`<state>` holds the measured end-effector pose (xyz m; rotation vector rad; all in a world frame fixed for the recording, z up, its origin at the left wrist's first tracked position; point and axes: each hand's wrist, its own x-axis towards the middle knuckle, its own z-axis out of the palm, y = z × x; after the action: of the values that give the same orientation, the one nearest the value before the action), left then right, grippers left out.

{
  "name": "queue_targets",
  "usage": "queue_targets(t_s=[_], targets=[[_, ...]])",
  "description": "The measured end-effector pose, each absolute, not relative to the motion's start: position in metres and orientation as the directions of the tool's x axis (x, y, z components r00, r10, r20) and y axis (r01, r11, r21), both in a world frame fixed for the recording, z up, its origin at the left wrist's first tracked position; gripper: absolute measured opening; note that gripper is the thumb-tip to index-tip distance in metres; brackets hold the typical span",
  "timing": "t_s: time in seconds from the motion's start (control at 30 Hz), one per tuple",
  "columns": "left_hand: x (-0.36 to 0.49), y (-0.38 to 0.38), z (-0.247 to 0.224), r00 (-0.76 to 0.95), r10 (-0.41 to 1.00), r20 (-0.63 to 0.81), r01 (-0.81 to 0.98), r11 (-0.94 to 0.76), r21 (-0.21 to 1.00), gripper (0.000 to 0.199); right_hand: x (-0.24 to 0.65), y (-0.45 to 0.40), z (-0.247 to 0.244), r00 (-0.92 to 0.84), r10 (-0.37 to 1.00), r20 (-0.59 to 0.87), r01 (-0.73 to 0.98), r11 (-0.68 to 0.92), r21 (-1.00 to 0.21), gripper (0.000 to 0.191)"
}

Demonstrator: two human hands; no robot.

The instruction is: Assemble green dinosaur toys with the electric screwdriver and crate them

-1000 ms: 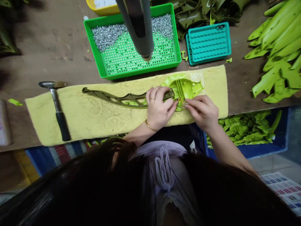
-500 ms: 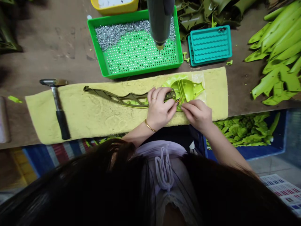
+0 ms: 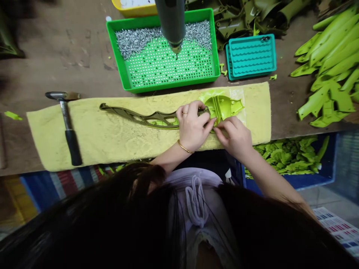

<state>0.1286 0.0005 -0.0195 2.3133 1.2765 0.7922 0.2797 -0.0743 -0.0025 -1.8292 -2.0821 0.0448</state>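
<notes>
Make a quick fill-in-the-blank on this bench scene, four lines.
The left hand wears a gold ____ at the wrist.
The green tray under the hanging electric screwdriver holds silver ____.
The towel beneath the hammer is ____.
The right hand touches the lime-green moulded piece, which sits at the ____ end of the towel.

Missing words: bangle; screws; yellow; right.

Hammer (image 3: 67, 129) on yellow towel (image 3: 126, 145); green tray (image 3: 115, 56) of screws (image 3: 134, 41) beyond; teal tray (image 3: 252, 56) beside.
</notes>
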Motion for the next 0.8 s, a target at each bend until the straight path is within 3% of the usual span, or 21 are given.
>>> queue_targets(t_s=[0.1,0.27,0.37,0.63,0.8], targets=[[0.120,0.000,-0.022,0.429,0.849,0.310,0.636,-0.527,0.564,0.032,0.277,-0.074,-0.002,-0.121,0.960,0.251,0.923,0.201,-0.327,0.013],[0.110,-0.002,-0.024,0.446,0.834,0.324,0.636,-0.550,0.541,0.033,0.281,-0.073,-0.001,-0.311,0.911,0.271,0.920,0.360,-0.157,0.015],[0.110,-0.002,-0.024,0.449,0.835,0.318,0.645,-0.549,0.532,0.033,0.282,-0.070,0.001,-0.352,0.902,0.250,0.908,0.394,-0.144,0.015],[0.110,-0.002,-0.022,0.468,0.845,0.260,0.650,-0.528,0.546,0.030,0.275,-0.060,0.005,-0.308,0.935,0.175,0.941,0.327,-0.086,0.017],[0.111,-0.002,-0.021,0.463,0.856,0.228,0.651,-0.504,0.568,0.030,0.274,-0.061,0.003,-0.250,0.964,0.094,0.948,0.263,-0.177,0.015]])
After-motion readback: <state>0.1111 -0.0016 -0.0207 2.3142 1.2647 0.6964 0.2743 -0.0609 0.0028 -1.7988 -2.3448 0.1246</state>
